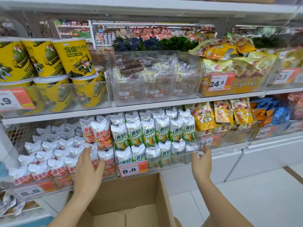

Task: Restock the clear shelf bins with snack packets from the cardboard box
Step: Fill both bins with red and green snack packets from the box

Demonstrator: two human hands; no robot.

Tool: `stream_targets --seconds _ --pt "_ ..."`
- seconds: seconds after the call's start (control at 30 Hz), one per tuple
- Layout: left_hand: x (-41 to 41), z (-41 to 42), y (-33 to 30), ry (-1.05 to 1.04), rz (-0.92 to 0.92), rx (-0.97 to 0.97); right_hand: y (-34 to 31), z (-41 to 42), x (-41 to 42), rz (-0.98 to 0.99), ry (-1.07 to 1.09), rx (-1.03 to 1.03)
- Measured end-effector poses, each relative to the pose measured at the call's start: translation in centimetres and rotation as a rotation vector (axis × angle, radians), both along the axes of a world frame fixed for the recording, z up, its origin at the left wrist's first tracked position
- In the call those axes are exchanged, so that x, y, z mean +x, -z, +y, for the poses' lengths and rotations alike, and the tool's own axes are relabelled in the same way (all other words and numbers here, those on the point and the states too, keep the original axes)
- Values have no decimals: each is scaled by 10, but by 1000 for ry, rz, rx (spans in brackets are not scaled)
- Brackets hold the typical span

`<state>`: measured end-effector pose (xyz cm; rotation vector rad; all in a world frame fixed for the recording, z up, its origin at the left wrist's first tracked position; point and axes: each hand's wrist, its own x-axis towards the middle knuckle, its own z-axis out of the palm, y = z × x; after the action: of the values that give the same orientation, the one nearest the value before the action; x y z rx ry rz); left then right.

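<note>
On the lower shelf two clear bins stand side by side. The left clear bin [9,185] holds silver-and-red snack packets [101,136]; the right clear bin [173,163] holds silver-and-green snack packets [147,131]. My left hand [88,167] lies with straight fingers against the red packets at the left bin's right end. My right hand [200,163] touches the right front corner of the green-packet bin, fingers loose, holding nothing. The open cardboard box [131,194] sits below between my arms; no packets show in its visible inside.
The upper shelf carries yellow tubs [72,58], a clear bin of nut packets [154,82] with a phone lying on top, and yellow sweet-potato bags [229,63]. Price tags reading 8.8 [132,168] hang on the bin fronts. White floor lies to the right.
</note>
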<state>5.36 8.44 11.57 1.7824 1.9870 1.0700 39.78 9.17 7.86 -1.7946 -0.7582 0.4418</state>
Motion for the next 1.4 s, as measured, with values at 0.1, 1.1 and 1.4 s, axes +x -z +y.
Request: stream_targets --seconds 0.1,1.1,1.4 --pt "0 -4 4 5 3 -9 2 3 2 116 7 -49" --pt "-169 -22 7 55 616 24 -37 7 -243 -1174 -1057 194" --pt "-221 -7 19 101 779 -72 -21 34 -272 -1272 -1070 -203"
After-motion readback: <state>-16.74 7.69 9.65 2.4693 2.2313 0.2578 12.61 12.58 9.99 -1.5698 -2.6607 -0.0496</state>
